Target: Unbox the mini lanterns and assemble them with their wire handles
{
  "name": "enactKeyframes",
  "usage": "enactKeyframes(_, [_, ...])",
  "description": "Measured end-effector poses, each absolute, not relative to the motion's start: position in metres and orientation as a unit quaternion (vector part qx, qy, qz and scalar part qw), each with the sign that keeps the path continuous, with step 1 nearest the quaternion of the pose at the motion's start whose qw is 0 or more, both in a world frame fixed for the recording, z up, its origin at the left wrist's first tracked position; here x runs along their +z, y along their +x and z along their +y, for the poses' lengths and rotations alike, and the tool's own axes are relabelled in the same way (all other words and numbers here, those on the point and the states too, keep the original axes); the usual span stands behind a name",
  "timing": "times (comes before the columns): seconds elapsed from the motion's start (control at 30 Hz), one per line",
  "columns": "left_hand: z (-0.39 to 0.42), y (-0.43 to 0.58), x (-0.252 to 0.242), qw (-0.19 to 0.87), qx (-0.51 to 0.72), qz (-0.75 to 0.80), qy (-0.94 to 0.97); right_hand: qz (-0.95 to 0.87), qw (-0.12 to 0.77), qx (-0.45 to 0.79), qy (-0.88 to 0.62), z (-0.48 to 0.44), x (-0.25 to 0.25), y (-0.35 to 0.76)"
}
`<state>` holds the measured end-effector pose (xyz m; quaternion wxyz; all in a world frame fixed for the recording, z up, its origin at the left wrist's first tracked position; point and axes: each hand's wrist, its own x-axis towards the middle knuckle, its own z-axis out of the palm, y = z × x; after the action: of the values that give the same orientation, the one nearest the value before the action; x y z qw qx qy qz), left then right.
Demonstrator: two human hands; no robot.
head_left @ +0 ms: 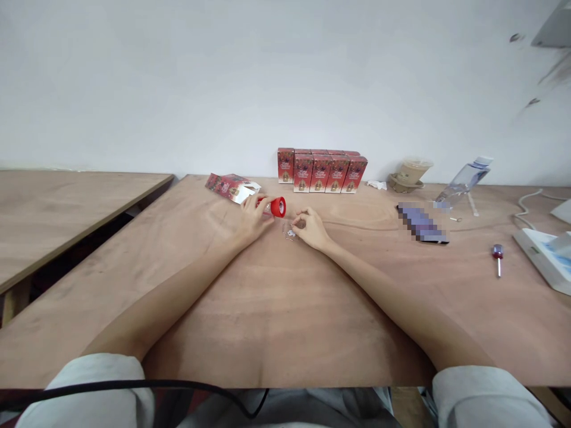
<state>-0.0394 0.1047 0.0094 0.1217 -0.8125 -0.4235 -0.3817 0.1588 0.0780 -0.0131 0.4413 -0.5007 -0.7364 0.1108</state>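
My left hand (256, 220) is wrapped round a clear cylinder with a red end (279, 207), which lies on its side. The red end, a ring with a pale centre, points right; my fingers cover much of the clear part. To its right, my right hand (312, 228) has thumb and forefinger pinched together at the edge of a small clear plastic bag (291, 233). Tiny white pieces show in the bag, too small to name. Just behind my left hand lies a red printed box (227, 186) with its white end flaps open.
Several red boxes (320, 173) stand by the wall. Farther right are a lidded cup (414, 171), a tilted clear bottle (464, 181), a blurred phone (422, 223), a screwdriver (498, 254) and a white power strip (546, 258). A gap separates the left table (66, 208).
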Motion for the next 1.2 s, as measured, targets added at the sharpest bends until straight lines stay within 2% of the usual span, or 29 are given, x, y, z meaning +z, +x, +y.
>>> enactKeyframes(0.17, [0.104, -0.035, 0.008, 0.14, -0.326, -0.39, -0.85, -0.736, 0.42, 0.117, -0.519, 0.081, -0.013, 0.159])
enactKeyframes(0.3, [0.106, -0.034, 0.006, 0.168, -0.318, -0.364, -0.859, -0.705, 0.444, 0.142, -0.535, 0.081, -0.012, 0.16])
enactKeyframes(0.67, [0.108, -0.031, 0.005, 0.308, -0.322, -0.208, -0.871, -0.663, 0.432, 0.179, -0.585, 0.084, -0.009, 0.163])
enactKeyframes(0.9, [0.116, -0.028, 0.026, 0.258, -0.29, -0.202, -0.899, -0.642, 0.44, 0.206, -0.593, 0.078, -0.009, 0.168])
enactKeyframes(1.07, [0.132, -0.009, 0.061, 0.199, -0.169, -0.103, -0.96, -0.67, 0.419, 0.192, -0.582, 0.054, -0.011, 0.183])
enactKeyframes(1.2, [0.14, 0.012, 0.069, 0.205, -0.079, -0.067, -0.973, -0.713, 0.368, 0.159, -0.576, 0.042, -0.012, 0.185])
